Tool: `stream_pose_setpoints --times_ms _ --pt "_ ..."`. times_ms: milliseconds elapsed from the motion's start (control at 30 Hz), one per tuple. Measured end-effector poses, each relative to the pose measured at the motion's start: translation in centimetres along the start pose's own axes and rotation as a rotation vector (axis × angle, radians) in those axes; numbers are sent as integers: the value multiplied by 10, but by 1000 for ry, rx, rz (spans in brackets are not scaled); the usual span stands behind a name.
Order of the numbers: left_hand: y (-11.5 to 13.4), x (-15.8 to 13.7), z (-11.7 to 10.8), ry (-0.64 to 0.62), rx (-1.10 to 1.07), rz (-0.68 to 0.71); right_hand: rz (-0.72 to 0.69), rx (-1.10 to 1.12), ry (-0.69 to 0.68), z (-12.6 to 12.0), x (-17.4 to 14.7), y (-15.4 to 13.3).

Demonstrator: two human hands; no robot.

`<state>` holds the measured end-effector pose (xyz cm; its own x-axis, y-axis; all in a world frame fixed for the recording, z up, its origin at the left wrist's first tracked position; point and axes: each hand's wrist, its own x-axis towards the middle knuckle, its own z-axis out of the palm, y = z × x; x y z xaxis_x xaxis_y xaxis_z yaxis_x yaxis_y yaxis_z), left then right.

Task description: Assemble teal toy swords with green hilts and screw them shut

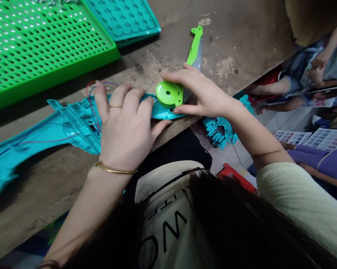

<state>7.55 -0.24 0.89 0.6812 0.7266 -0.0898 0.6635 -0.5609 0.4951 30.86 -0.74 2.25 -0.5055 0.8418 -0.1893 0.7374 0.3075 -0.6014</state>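
Observation:
A long turquoise plastic shell (pixel 56 129) with moulded ribs lies along the worktable, its open inner side upward. My left hand (pixel 125 123) presses down over the shell's narrower right part, fingers curled round its far edge and thumb by the near edge. Thin red and blue wires (pixel 91 106) loop out beside that hand and run along the shell. At the shell's right end, my right hand (pixel 200 91) grips a bright green round plastic piece (pixel 168 94) between thumb and fingers. Behind that hand, a green arm with a clear strip (pixel 195 46) sticks out; any link to the round piece is hidden.
A green perforated tray (pixel 53 78) fills the far left, with small metal pieces at its top. Beside it sits a turquoise tray with round hollows (pixel 126 18). Turquoise parts (pixel 220 130) are piled below the table's near edge. Other people (pixel 303 71) sit at the right.

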Motion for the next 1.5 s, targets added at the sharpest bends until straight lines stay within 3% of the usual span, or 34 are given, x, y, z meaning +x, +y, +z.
stream_pose_setpoints --times_ms 100,233,367,533,733,800,933,1033,1133,1500 --pt "-1 0 -4 -12 65 48 10 40 11 3 -1 1" --pt "8 4 -3 111 75 123 -37 67 63 9 -4 4" --pt "23 11 15 184 80 257 -129 47 152 17 -4 9" --pt "26 12 36 298 109 289 -109 92 169 24 -3 6" --pt "26 6 37 293 138 259 -96 235 93 2 -2 11" --pt "27 5 37 285 150 245 21 257 207 -13 5 28" --pt "27 4 35 279 161 236 439 93 562 -25 28 70" --pt "27 3 34 268 167 230 587 -12 579 -17 36 84" --pt "27 1 34 253 178 229 676 -62 576 -8 33 79" --pt "25 -6 45 281 248 259 742 -81 534 -5 31 75"
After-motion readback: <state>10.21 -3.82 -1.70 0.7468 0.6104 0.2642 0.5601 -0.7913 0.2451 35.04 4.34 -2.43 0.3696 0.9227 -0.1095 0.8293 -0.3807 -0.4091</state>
